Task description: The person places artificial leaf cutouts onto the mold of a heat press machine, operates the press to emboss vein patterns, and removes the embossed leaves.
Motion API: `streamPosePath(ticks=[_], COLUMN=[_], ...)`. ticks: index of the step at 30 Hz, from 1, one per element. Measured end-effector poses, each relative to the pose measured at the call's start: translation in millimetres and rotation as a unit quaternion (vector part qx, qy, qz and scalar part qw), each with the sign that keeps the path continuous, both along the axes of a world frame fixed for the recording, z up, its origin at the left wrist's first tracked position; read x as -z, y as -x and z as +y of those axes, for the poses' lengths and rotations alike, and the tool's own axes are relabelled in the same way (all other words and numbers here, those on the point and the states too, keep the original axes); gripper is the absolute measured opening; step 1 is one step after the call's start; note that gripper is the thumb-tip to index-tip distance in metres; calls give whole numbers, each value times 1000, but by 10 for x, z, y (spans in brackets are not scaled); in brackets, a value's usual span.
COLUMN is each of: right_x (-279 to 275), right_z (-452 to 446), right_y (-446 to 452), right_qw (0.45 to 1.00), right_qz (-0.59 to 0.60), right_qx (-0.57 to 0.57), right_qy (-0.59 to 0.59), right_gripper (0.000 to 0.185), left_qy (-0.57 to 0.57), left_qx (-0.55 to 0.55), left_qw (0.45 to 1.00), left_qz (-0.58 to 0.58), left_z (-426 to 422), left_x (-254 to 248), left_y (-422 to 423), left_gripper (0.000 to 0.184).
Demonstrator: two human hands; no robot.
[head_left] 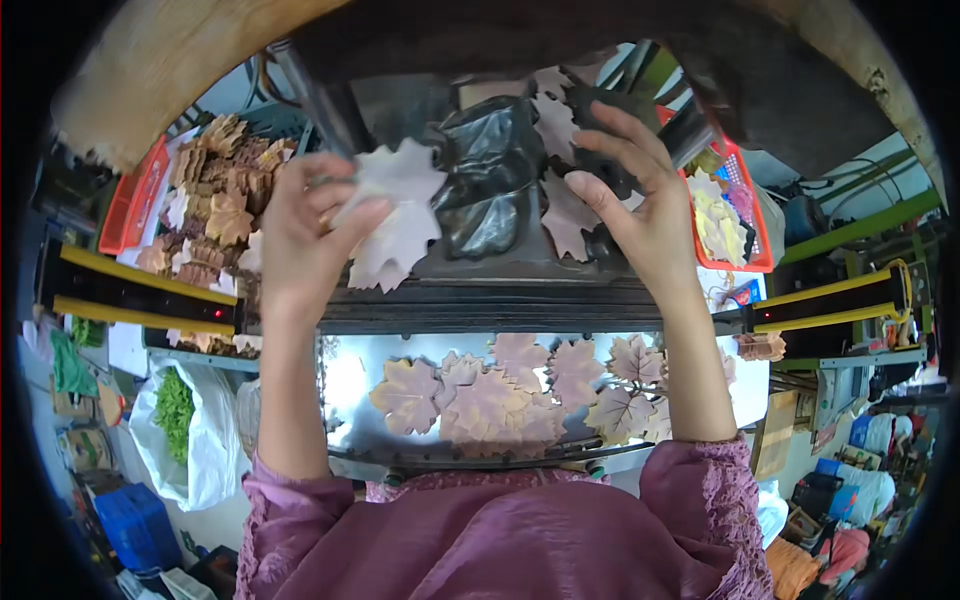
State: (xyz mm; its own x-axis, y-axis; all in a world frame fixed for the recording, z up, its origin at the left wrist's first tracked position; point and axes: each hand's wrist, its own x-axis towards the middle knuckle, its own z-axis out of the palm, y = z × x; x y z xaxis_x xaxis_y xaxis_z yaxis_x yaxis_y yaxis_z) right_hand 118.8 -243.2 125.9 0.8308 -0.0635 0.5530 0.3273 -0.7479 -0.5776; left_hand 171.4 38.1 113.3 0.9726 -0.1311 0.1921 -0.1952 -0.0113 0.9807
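Leaf (402,218) pinched in left hand (305,225); right hand (648,205) spread (tray (349,385) below, red basket (762,225) rightward).

I see a white bag (215,460) and a blue box (138,525) on the left, with pale floor (215,522) near them. On the right there is a green beam (870,225) and much clutter (870,490).

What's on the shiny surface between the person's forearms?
Leaf pieces in pinkish and yellowish tones, several overlapping, lie on the shiny surface. Anything beneath them, or behind the right forearm, is covered.
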Motion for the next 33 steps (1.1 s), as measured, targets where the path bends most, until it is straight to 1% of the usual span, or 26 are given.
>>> streamPosePath(ticks=[2,7,11,12,13,14,15,16,17,19,21,22,24,26,27,28,29,30,31,32,33], right_x=[5,151,-13,-126,-230,-261,-306,-358,-386,-285,-132,-94,-124,-215,-258,-294,-232,-86,-11,-20,-27], right_z=[-5,-13,132,205,282,335,353,341,303,176,96,89,51,-3,-53,-122,-253,-430,-527,-527,-513], right_y=[101,365,367,316,247,173,95,34,-13,-49,-5,15,-139,-357,-467,-600,-799,-1024,-1146,-1172,-1210], right_qw=[1000,997,997,983,954,950,946,937,940,955,965,964,970,975,961,937,937,970,989,989,988], right_qz=[-8,35,-9,8,28,38,128,211,205,181,173,181,173,162,246,328,328,237,143,143,156], right_qx=[-10,25,-6,-82,-156,-170,-140,-107,-115,-102,-73,-68,-42,-15,33,81,83,31,-23,-22,-10], right_qy=[8,59,-81,-167,-253,-259,-263,-258,-249,-212,-184,-182,-167,-151,-121,-90,-89,-52,-13,-9,0], right_gripper=[31,33,33,31,30,30,28,27,27,29,32,32,32,32,28,26,26,28,33,33,34], left_qy=[-5,15,84,47,7,1,-36,-70,-66,-164,-260,-258,-362,-459,-454,-445,-436,-425,-412,-409,-418], left_qx=[8,3,51,91,130,114,132,153,144,13,-105,-100,-87,-73,-71,-89,-106,-123,-142,-142,-120], left_qw=[1000,1000,995,994,988,991,987,979,980,973,944,947,922,883,886,886,884,881,876,878,880], left_qz=[14,4,-17,-50,-79,-71,-89,-113,-122,-160,-172,-164,-111,-61,-62,-98,-134,-170,-205,-205,-192], left_z=[-44,-56,-213,-225,-233,-264,-316,-331,-263,3,204,239,260,229,211,206,201,188,173,162,154], left_x=[-13,-17,-182,-300,-413,-448,-486,-522,-468,-18,377,447,481,482,498,519,539,563,585,609,621], left_y=[30,171,333,318,260,239,204,155,71,-155,-253,-212,-225,-252,-244,-226,-214,-206,-207,-209,-209], left_gripper=[42,44,48,49,51,51,46,40,40,36,32,32,30,30,30,28,26,24,22,22,23])
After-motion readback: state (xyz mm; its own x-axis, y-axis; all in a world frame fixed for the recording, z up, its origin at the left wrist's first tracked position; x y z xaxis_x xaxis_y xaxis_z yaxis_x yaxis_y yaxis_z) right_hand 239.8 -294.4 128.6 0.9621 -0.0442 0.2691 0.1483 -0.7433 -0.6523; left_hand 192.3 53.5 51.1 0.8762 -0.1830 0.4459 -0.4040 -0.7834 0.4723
